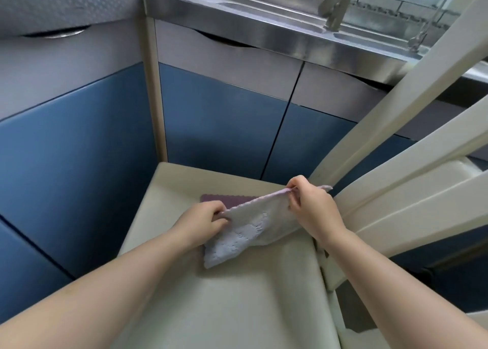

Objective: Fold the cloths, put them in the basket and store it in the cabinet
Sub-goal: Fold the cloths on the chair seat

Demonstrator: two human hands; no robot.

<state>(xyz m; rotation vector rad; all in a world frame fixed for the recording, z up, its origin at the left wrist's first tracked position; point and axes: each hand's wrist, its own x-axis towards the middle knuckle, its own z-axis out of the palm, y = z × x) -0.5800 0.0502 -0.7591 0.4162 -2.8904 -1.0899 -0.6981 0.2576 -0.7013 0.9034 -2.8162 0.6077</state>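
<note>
My left hand (208,218) and right hand (307,203) each pinch the top edge of the pale cloth (248,229), stretched above the chair seat (237,295) (purple cloth (224,198) lies beneath).

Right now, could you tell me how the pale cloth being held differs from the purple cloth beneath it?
The pale cloth is whitish with a raised pattern; the purple cloth is dark mauve. The pale cloth is lifted by its top edge, pinched between the left hand and right hand, while the purple cloth lies flat on the cream seat. The pale cloth is mostly visible; the purple cloth is largely hidden. Both are small cloths over the same seat.
</note>
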